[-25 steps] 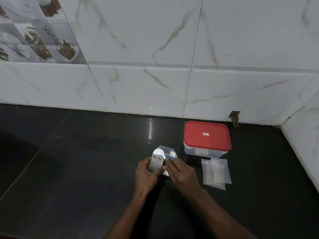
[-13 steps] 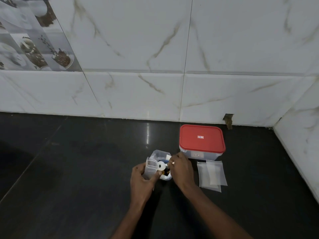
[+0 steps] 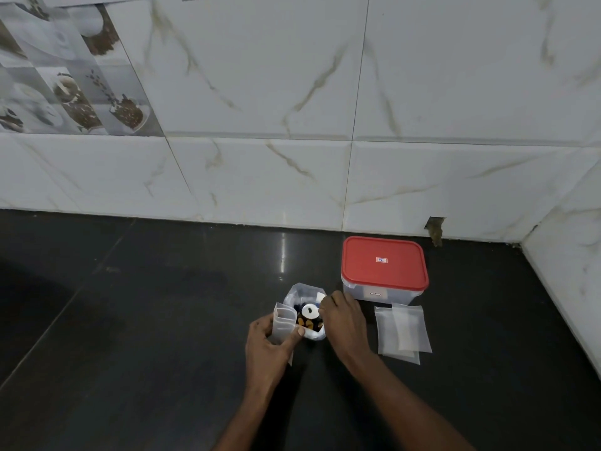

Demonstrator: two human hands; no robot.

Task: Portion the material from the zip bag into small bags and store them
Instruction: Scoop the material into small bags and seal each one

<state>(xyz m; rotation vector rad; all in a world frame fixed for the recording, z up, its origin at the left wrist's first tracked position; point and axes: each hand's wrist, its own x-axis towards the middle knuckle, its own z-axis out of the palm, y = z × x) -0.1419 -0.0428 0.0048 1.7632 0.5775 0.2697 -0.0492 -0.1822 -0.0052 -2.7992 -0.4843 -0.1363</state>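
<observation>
1. Where the two hands meet, just in front and to the left of the box, the zip bag stands on the counter with its mouth open upward. It is clear plastic with crumpled walls, and its contents are a mix of dark and orange-tan pieces.
2. A white scoop sits inside the bag mouth on top of the pieces. Its bowl is round with a dark spot at the centre.
3. The right hand is at the bag's right rim with its fingers curled, pinching what looks like the scoop's handle end.
4. The left hand grips a small bag between thumb and fingers. This bag is upright, translucent and open at the top, and it touches the zip bag's left side.
5. A flat stack of spare small bags lies to the right of the right hand, just in front of the box.
6. The storage box has a clear body and a closed red lid with a small label at its centre. It stands near the back wall.
7. The surface is a glossy black counter with a faint seam line and a light reflection.
8. The room has white marble-veined wall tiles that turn a corner at the right. A coffee-print tile is at the upper left, and there is a chipped hole at the wall base behind the box.
</observation>
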